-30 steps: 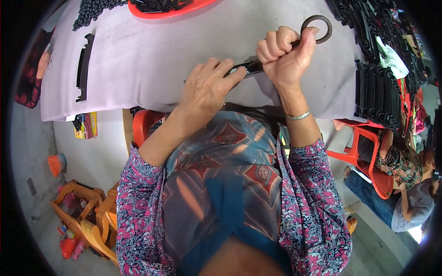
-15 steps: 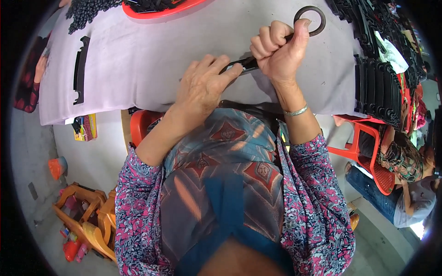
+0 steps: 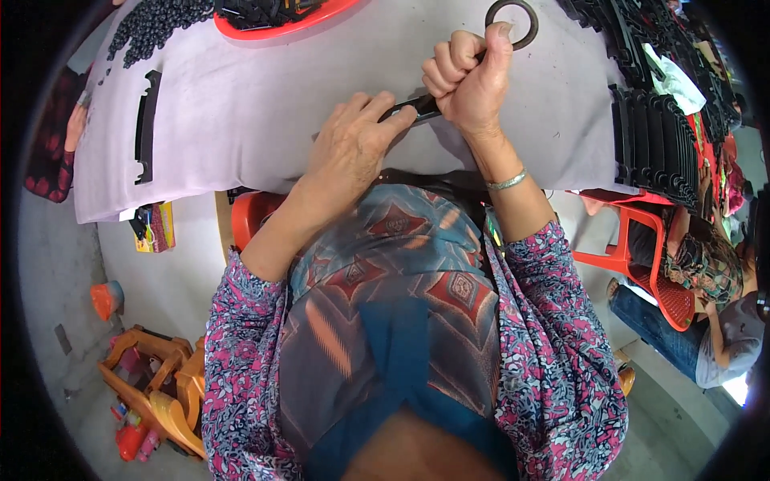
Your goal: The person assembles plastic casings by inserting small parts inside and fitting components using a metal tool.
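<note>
Head view, right hand (image 3: 469, 80): fisted around a dark tool with a ring end (image 3: 512, 22), held above the table (image 3: 265, 112).
Head view, left hand (image 3: 357, 144): fingers pinched on the tool's lower end.
Risk: the pinched end could slip, nipping fingertips.

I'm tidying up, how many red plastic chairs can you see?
2. One red chair sits under the table edge by the person's left arm; another stands at the right, beside a seated person. More may be hidden.
</note>
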`<state>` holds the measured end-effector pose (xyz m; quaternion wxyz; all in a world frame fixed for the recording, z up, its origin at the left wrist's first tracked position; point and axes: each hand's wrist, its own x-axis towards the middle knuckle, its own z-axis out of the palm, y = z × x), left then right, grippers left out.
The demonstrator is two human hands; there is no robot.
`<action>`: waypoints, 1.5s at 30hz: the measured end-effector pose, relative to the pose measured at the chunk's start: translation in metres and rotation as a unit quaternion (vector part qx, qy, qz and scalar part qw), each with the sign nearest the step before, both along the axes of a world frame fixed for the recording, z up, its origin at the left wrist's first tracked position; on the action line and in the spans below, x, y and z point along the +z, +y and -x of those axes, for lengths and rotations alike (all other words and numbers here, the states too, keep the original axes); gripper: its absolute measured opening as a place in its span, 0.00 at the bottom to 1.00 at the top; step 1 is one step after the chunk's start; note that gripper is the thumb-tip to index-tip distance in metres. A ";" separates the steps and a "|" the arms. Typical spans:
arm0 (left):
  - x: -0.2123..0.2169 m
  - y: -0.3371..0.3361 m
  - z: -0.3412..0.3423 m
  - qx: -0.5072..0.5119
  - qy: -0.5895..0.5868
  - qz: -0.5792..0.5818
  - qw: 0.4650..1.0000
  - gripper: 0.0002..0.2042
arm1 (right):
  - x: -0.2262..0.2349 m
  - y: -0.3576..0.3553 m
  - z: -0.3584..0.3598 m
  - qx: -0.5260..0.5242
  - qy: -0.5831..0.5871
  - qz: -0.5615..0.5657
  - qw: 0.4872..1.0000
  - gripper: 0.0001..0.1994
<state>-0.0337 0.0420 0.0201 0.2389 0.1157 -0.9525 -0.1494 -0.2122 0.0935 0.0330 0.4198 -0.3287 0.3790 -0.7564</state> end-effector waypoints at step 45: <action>0.000 0.000 0.003 0.001 0.055 -0.035 0.998 0.09 | 0.013 0.005 0.023 -0.017 -0.124 0.015 0.992 0.31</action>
